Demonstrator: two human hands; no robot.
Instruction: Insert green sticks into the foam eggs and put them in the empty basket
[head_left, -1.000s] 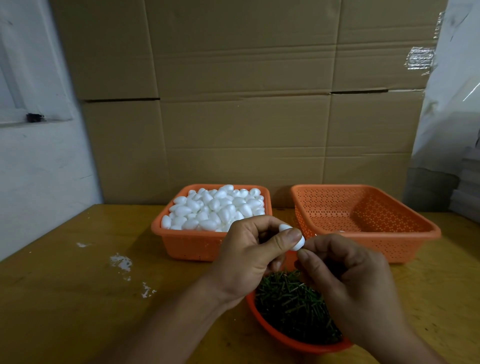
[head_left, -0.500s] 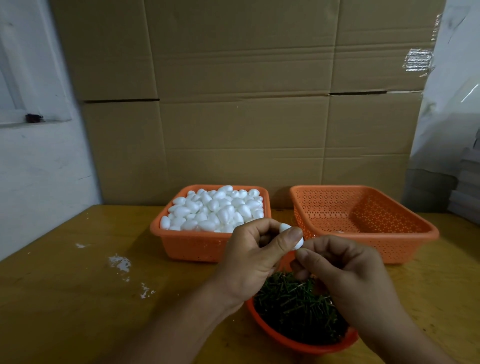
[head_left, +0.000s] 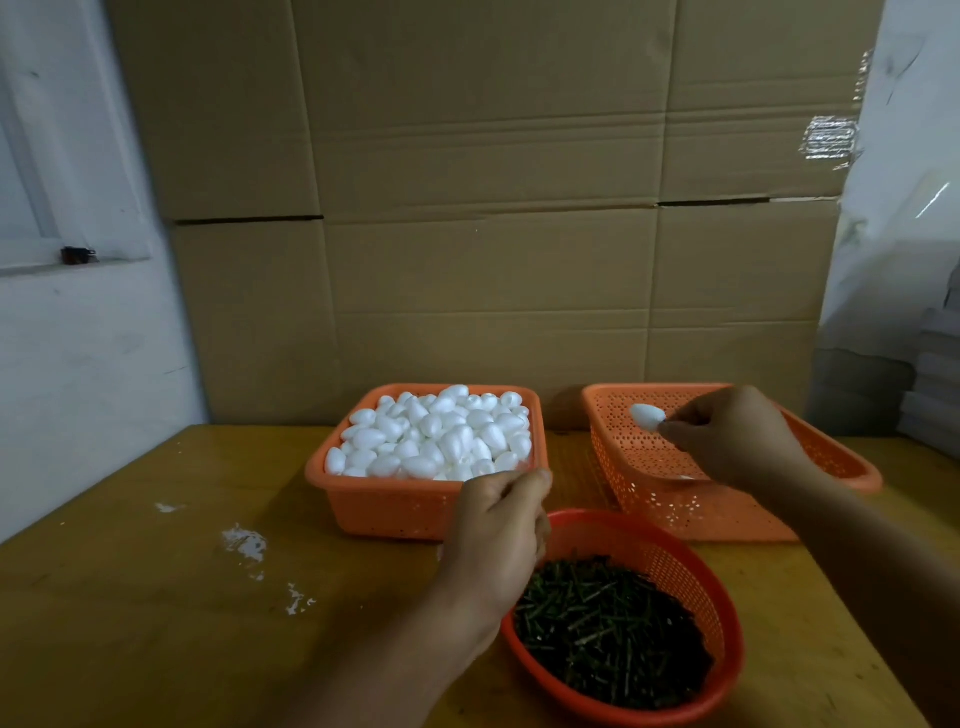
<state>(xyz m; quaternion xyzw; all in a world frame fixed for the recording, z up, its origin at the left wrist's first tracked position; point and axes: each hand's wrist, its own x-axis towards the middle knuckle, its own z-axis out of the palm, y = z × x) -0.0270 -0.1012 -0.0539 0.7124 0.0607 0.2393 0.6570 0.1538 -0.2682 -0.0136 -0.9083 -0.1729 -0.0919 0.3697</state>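
One white foam egg (head_left: 647, 415) hangs over the perforated orange basket (head_left: 654, 499) at the right, and my right hand (head_left: 737, 436) pinches it by its near end; the stick is hidden between my fingers. A small white piece shows on that basket's floor. Left of it, a second orange basket (head_left: 322, 470) is heaped with foam eggs (head_left: 441, 436). My left hand (head_left: 498, 525) hovers at that basket's front right corner, fingers loosely curled, with nothing seen in it. Green sticks (head_left: 608, 634) fill a round orange basket (head_left: 727, 623) near me.
All three baskets stand on a yellow wooden table (head_left: 156, 597) with white crumbs at its left. A wall of cardboard boxes (head_left: 467, 234) rises right behind the baskets. Grey stacked things sit at the far right.
Both hands were joined over the stick basket, working on one egg. My right hand has carried that egg up and right over the right basket. My left hand let go and moved toward the egg basket.
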